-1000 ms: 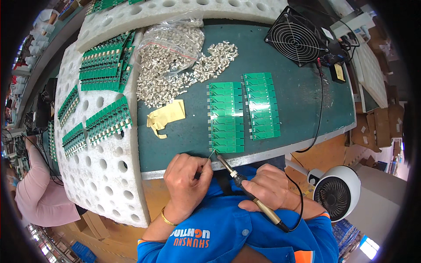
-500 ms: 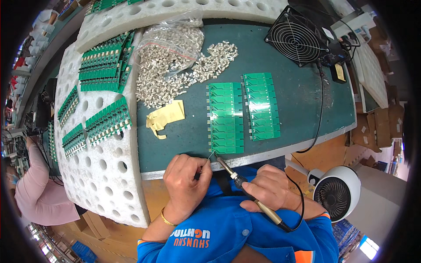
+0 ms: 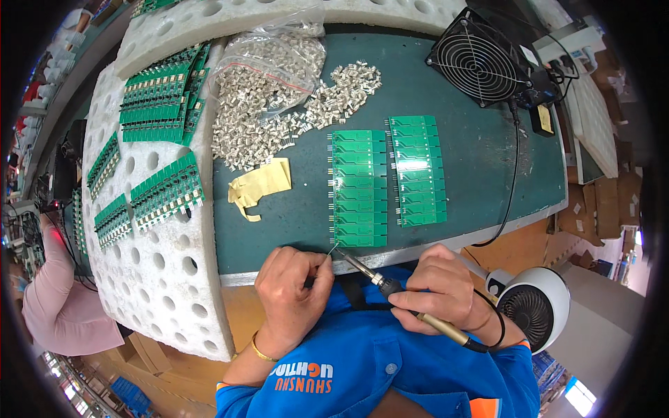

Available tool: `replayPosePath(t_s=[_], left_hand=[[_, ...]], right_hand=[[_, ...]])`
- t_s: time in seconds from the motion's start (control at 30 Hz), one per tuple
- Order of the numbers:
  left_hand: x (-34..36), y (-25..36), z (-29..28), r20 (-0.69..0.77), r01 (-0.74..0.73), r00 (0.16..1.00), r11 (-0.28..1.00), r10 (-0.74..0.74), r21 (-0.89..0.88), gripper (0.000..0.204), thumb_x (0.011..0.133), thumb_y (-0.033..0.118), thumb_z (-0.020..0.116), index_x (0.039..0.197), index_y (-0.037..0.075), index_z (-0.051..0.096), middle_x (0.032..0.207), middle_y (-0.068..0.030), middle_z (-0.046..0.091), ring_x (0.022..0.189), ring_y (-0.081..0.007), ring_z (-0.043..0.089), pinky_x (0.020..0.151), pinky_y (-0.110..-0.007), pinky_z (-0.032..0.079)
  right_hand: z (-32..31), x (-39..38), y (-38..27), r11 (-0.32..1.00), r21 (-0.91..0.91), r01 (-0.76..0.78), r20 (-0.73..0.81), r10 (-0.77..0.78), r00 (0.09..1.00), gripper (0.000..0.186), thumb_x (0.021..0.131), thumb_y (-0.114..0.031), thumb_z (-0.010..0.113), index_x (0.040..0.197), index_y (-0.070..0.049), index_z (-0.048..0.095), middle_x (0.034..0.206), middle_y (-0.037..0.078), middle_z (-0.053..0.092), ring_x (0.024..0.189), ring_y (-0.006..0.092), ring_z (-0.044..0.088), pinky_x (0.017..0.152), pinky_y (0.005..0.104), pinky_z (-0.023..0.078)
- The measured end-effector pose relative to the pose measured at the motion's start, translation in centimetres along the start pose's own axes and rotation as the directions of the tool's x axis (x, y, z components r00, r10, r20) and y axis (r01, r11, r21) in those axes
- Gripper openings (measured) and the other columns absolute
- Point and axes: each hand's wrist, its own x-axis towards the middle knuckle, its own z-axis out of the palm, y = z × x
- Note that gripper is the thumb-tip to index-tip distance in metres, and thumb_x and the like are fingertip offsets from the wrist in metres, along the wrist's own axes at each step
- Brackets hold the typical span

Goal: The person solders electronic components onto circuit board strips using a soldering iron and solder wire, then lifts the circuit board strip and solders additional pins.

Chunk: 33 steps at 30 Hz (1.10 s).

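Green circuit panels (image 3: pixel 359 188) (right edges notched) lie flat.

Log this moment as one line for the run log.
left grip: pinching thin silvery wire | right grip: holding gold-handled soldering iron, tip by corner of left green rectangular circuit-board panel

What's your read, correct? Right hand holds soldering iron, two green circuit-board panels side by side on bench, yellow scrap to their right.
Wrong side: the head view shows the yellow scrap left of the two green circuit-board panels. The rest stands: panels side by side on the bench, soldering iron in the right hand.
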Motion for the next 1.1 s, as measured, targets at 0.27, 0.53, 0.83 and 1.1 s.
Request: replayPosePath(t_s=[0.27,0.53,0.83,1.1], left_hand=[[0.1,0.0,-0.1,0.002,0.007,1.0,1.0,-0.007,-0.021,0.013,0.074,-0.005,0.076,0.074,0.004,0.066,0.063,-0.0061,0.059,0.057,-0.0198,0.056,0.055,-0.032,0.043],[0.2,0.0,-0.1,0.004,0.012,1.0,1.0,-0.012,-0.025,0.014,0.073,-0.005,0.076,0.074,0.004,0.066,0.063,-0.0062,0.058,0.057,-0.0206,0.056,0.055,-0.033,0.042],[0.3,0.0,-0.2,0.011,0.032,0.999,0.999,-0.032,-0.036,0.013,0.071,-0.003,0.077,0.074,0.005,0.067,0.062,-0.007,0.055,0.057,-0.0242,0.054,0.053,-0.036,0.043],[0.3,0.2,-0.5,0.029,0.058,0.998,0.997,-0.057,-0.054,0.012,0.074,-0.005,0.077,0.075,0.003,0.067,0.065,-0.0064,0.059,0.058,-0.0206,0.057,0.056,-0.033,0.043]], right_hand=[[-1.7,0.9,0.6,0.999,0.013,-0.032,0.15,0.03,0.988,0.033,0.064,-0.002,0.085,0.093,-0.012,0.075,0.079,0.001,0.055,0.066,0.0168,0.055,0.07,0.0347,0.039],[-2.7,2.1,1.7,0.997,0.055,-0.052,0.217,0.039,0.975,0.03,0.067,-0.002,0.083,0.094,-0.013,0.075,0.08,0.0,0.055,0.069,0.0169,0.056,0.072,0.0349,0.039],[-4.4,5.2,3.1,0.973,0.162,-0.163,0.382,0.091,0.92,0.021,0.074,-0.004,0.08,0.092,-0.014,0.075,0.082,0.001,0.057,0.074,0.0169,0.059,0.075,0.033,0.041],[-4.7,5.1,4.0,0.933,0.267,-0.24,0.398,0.121,0.91,0.021,0.073,-0.001,0.078,0.092,-0.01,0.074,0.08,0.002,0.059,0.074,0.0193,0.061,0.071,0.0323,0.045]])
